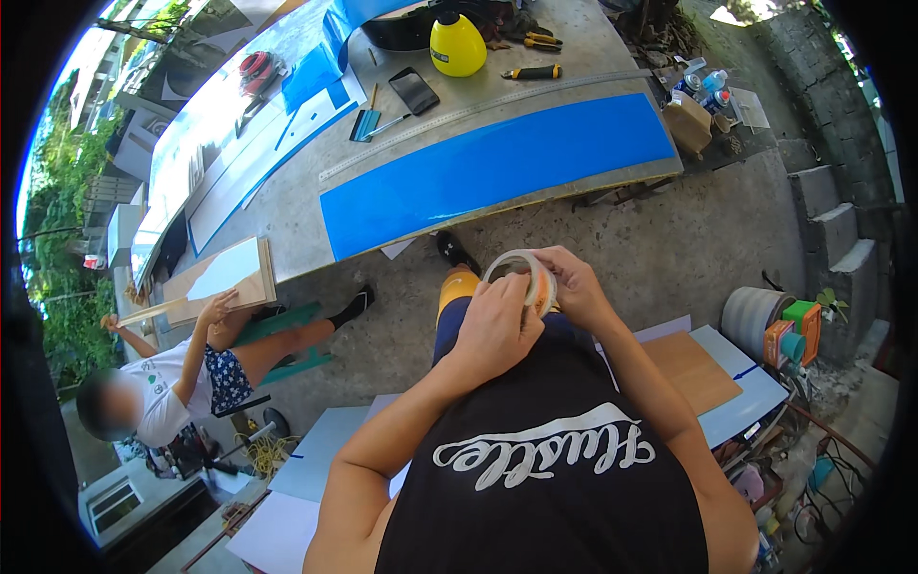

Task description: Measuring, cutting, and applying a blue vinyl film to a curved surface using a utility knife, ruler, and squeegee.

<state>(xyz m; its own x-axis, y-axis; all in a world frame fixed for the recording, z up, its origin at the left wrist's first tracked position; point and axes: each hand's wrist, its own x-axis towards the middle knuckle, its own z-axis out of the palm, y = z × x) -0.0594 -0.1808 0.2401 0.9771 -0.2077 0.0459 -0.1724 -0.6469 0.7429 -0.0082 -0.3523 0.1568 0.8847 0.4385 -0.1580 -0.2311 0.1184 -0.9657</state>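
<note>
In front of my waist I hold a roll of clear tape [513, 258] between both hands. My left hand [494, 323] is closed at the near side of the roll, its fingers bent against the ring. Curled round the roll's right side is my right hand [574, 285], its fingertips partly hidden behind the tape. Beyond the roll, a long strip of glossy blue sheet [497, 172] lies flat along the near edge of the work table [574, 57]. A long metal ruler [459, 124] runs along the sheet's far side.
On the table are a yellow spray bottle [457, 46], a phone [414, 92], a utility knife [532, 73], pliers [543, 42] and a blue squeegee [364, 124]. At left, a seated person [182, 378] holds a board [222, 277]. Panels [736, 368] lie behind me; concrete steps [830, 230] rise at right.
</note>
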